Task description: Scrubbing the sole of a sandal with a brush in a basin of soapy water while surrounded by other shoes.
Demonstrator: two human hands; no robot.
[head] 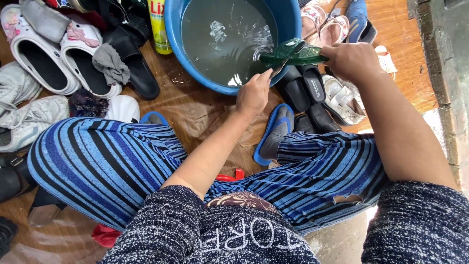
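A dark green sandal [292, 54] is held over the rim of a blue basin [174, 29] filled with murky water. My right hand [350, 59] grips the sandal's right end. My left hand [254, 93] is closed beneath its left end, holding what looks like a small brush against the sole; the brush is mostly hidden. Both hands are just in front of the basin's near right edge.
White clogs [44, 54], sneakers [24, 117], black slippers [132, 68] and a grey rag [111, 63] pile up at left. A yellow detergent bottle [159, 27] stands beside the basin. Black sandals [303, 88], a blue slipper [276, 129] and pale sandals [342, 100] lie at right on the wet floor.
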